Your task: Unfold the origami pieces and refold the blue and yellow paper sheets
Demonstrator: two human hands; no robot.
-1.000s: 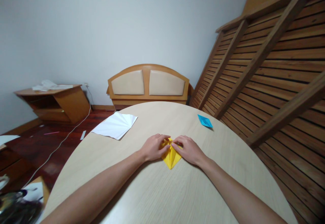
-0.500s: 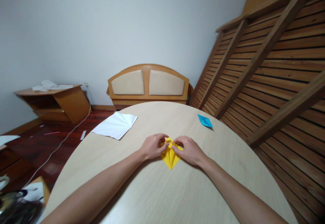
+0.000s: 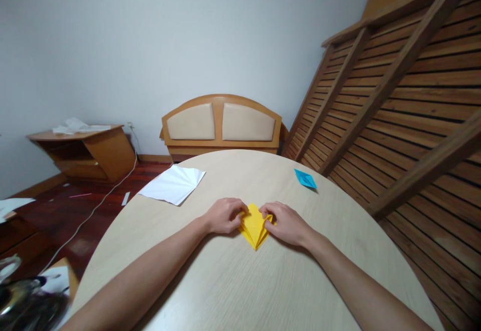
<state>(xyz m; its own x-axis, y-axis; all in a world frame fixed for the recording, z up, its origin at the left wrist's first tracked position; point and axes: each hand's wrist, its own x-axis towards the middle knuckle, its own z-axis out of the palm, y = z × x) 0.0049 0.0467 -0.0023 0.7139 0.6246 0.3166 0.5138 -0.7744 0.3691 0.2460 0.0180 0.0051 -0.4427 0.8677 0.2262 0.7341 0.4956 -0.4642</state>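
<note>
Fingers (image 3: 240,215) of both hands on folded yellow paper (image 3: 255,227), table (image 3: 240,281) beneath.

Left hand (image 3: 224,216) and right hand (image 3: 286,223) lie curled, fingertips facing, forearms converging.

I see soft, even room light, moderately bright, with no hard glare. The pale wall (image 3: 150,45) fades slightly darker toward the upper corners. My forearms throw faint, diffuse shadows on the round table (image 3: 233,291). The wide lens bows the slatted wooden frame (image 3: 406,110) at the right edge. The dark, shiny clutter (image 3: 26,306) at the lower left corner is blurred; the centre stays sharp.
</note>
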